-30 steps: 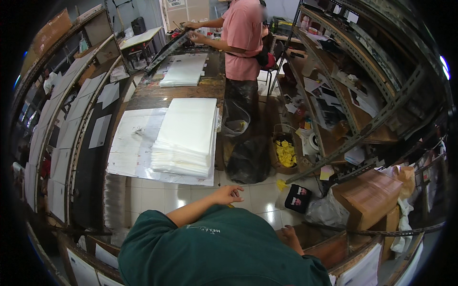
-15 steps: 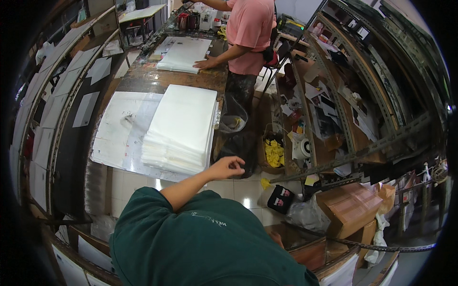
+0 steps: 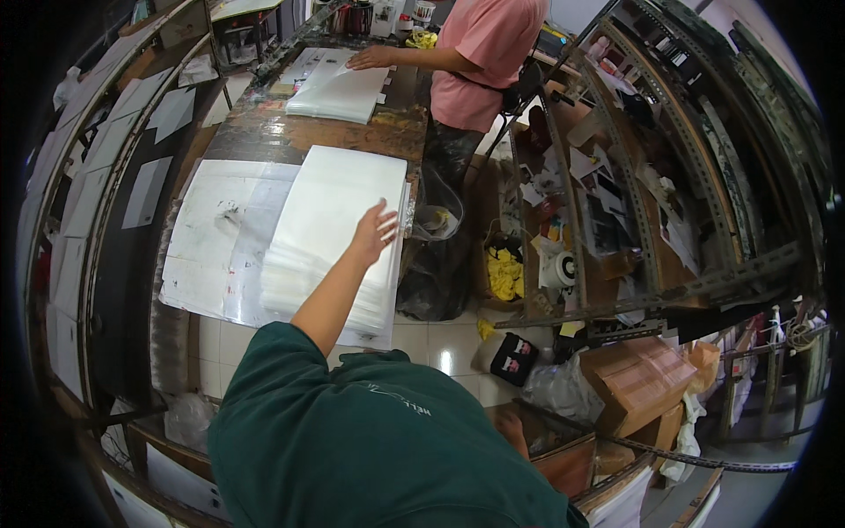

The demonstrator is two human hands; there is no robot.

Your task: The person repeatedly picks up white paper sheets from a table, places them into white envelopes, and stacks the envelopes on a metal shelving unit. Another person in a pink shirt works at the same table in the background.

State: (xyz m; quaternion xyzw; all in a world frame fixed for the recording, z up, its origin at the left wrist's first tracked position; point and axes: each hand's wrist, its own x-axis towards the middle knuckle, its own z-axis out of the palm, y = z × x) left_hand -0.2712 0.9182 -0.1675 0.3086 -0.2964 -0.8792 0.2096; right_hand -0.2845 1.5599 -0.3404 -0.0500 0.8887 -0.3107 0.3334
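Note:
My left hand (image 3: 374, 233) reaches out over a tall stack of white translucent sheets (image 3: 339, 189). Its fingers are spread and hold nothing; whether they touch the top sheet I cannot tell. The stack's near edges are fanned in layers. It lies on the right part of a stained white board (image 3: 229, 211) at the near end of a dark work table. Low at the right of my green shirt, my right hand (image 3: 512, 431) shows only in part beside a brown wooden surface, its fingers not clear.
A co-worker in a pink shirt (image 3: 488, 70) stands at the table's right side, one hand on a smaller sheet stack (image 3: 343, 92). Metal racks (image 3: 616, 176) line the right. Shelves with papers (image 3: 88, 202) line the left. A cardboard box (image 3: 638, 378) sits at the lower right.
My left hand has moved forward from the stack's near right corner to above the stack, its fingers spreading. The co-worker's hand has shifted to the far part of the smaller stack.

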